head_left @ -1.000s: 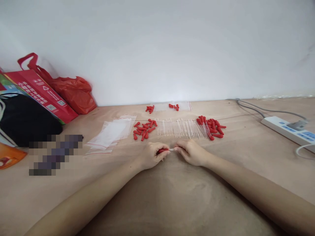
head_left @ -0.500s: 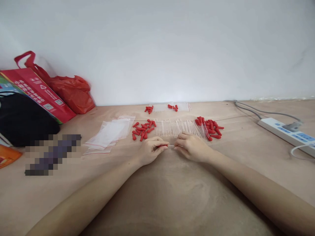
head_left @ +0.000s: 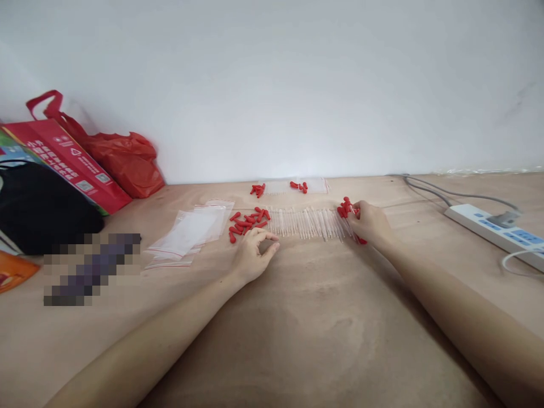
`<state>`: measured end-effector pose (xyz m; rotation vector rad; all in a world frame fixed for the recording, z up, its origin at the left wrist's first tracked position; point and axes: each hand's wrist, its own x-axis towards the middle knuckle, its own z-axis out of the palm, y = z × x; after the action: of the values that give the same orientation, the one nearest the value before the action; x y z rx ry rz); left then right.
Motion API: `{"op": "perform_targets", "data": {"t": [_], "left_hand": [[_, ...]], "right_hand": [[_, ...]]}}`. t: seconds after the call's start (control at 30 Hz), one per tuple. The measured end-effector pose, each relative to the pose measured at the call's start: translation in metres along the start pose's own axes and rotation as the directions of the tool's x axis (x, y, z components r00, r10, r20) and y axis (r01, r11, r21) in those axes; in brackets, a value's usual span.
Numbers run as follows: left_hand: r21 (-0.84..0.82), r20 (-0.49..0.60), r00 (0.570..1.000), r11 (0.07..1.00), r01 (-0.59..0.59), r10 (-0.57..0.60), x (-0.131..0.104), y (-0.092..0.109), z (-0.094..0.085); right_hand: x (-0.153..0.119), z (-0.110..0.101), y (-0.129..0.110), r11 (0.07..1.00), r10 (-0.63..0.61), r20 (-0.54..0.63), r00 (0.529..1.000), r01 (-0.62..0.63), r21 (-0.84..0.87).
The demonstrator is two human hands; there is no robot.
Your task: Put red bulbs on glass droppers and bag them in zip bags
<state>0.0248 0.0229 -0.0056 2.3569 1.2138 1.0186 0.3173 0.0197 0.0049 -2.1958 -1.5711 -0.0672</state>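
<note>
Left hand [head_left: 256,255] empty, fingers curled apart, right of smooth zip bags [head_left: 187,229], right hand [head_left: 372,222] at bulbous red pieces [head_left: 346,208], grip unclear

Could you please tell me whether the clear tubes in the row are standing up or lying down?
Lying down: the clear tubes rest side by side on the table, between two groups of red bulbs.

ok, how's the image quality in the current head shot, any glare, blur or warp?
Head view: soft pale glow mid-wall, corners dimmer, no harsh glare; head view: soft shadow beside the right forearm; head view: clear tubes faint, fine edges soft; head view: dark thing at left pixelated, unreadable; head view: wide-angle stretch likely towards the edges.
</note>
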Motion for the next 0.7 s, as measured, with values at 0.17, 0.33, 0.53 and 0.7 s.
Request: {"op": "perform_targets", "data": {"t": [0.17, 0.33, 0.53, 0.7], "left_hand": [[0.006, 0.010, 1.000, 1.000, 0.000, 0.000, 0.000, 0.001, -0.001], [-0.004, 0.017, 1.000, 1.000, 0.013, -0.013, 0.000, 0.000, 0.000], [0.045, -0.013, 0.999, 0.998, 0.041, -0.041, 0.001, 0.000, -0.001], [0.091, -0.050, 0.994, 0.991, 0.099, -0.095, 0.005, -0.005, -0.002]], "right_hand": [[0.000, 0.000, -0.003, 0.996, 0.001, 0.056, 0.998, 0.004, -0.087], [-0.003, 0.000, -0.009, 0.991, -0.026, 0.124, 0.992, 0.042, -0.130], [-0.010, -0.003, -0.014, 0.988, -0.030, 0.068, 0.997, 0.040, -0.147], [-0.014, -0.010, -0.022, 0.985, -0.042, 0.111, 0.993, 0.060, -0.164]]}}
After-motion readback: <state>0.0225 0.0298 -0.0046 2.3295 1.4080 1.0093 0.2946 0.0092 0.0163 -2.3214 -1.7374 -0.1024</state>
